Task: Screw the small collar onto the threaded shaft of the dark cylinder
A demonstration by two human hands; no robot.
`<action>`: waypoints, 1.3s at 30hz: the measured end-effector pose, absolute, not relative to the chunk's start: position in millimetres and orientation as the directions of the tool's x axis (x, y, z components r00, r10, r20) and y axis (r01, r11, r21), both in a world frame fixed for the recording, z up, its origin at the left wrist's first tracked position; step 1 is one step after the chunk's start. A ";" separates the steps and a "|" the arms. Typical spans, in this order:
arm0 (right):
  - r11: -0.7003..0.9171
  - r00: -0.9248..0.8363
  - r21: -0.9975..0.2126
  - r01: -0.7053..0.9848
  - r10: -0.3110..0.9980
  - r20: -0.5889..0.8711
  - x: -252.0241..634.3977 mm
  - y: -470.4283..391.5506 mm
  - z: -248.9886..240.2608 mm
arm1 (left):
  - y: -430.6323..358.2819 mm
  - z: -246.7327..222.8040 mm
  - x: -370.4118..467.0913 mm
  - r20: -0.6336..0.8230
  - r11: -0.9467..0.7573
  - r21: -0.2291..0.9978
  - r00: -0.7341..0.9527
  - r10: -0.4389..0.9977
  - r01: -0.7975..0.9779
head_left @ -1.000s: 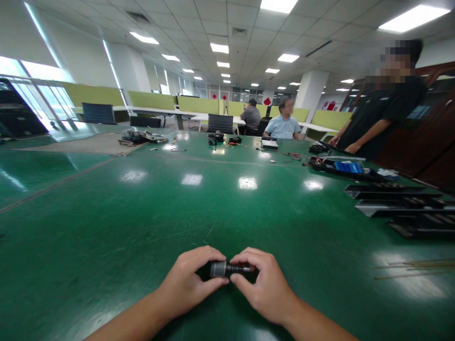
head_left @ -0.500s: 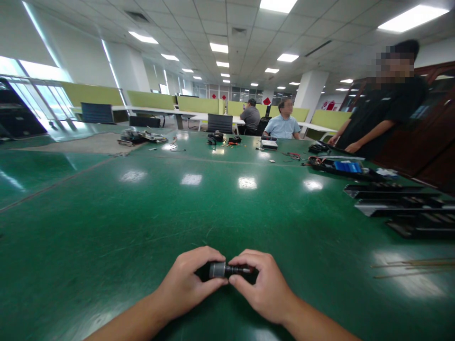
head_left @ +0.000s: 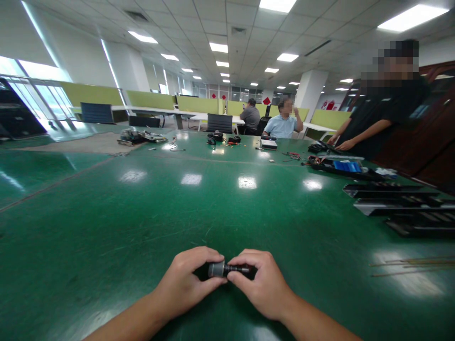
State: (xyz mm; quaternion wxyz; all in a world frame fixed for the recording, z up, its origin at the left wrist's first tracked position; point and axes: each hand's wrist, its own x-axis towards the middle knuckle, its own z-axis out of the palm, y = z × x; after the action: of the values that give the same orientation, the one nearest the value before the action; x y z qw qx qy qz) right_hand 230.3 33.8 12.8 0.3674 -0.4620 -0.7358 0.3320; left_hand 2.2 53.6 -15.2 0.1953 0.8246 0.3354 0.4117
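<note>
A small cylindrical part (head_left: 216,270), grey and black with a thin dark ribbed shaft pointing right, lies crosswise between my hands at the lower middle of the view. My left hand (head_left: 194,279) is closed round its thick grey end, thumb below and fingers above. The thumb and forefinger of my right hand (head_left: 263,282) pinch the shaft near where it meets the grey body. Under both hands is the glossy green table (head_left: 159,213). The remaining fingers of each hand are mostly hidden.
Long black metal housings (head_left: 398,207) and thin brass-coloured rods (head_left: 412,261) lie at the right. Farther back are a tray with blue parts (head_left: 346,166), a white box (head_left: 269,143) and cables. A person in black (head_left: 384,109) stands at the back right; two people sit beyond the table.
My hands have barely moved, still on the part. The seated person in light blue has raised a hand to the head. The standing person's hands have shifted slightly left.
</note>
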 end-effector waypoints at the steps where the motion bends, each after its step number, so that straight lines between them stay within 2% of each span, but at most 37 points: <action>1: 0.351 -0.301 -0.831 0.432 0.924 0.235 230.5 33.6 12.4 | 53.3 -14.9 2.0 0.548 -0.699 0.594 0.436 0.714 0.398; 20: 0.354 -0.319 -0.821 0.448 0.921 0.223 232.0 31.6 14.8 | 51.2 -12.8 -0.7 0.553 -0.707 0.548 0.441 0.707 0.446; 30: 0.352 -0.318 -0.823 0.445 0.922 0.222 231.7 32.8 14.8 | 52.2 -10.7 -1.1 0.619 -0.771 0.470 0.463 0.635 0.429; 39: 0.332 -0.311 -0.826 0.456 0.929 0.202 232.3 33.6 12.9 | 52.9 -10.4 -2.9 0.634 -0.791 0.448 0.475 0.610 0.416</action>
State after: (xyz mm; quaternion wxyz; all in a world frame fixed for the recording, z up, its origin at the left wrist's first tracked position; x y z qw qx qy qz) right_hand 232.3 33.6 12.9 0.3518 -0.4701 -0.7364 0.3362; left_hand -2.9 52.9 -10.4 0.1167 0.8508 0.3015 0.4142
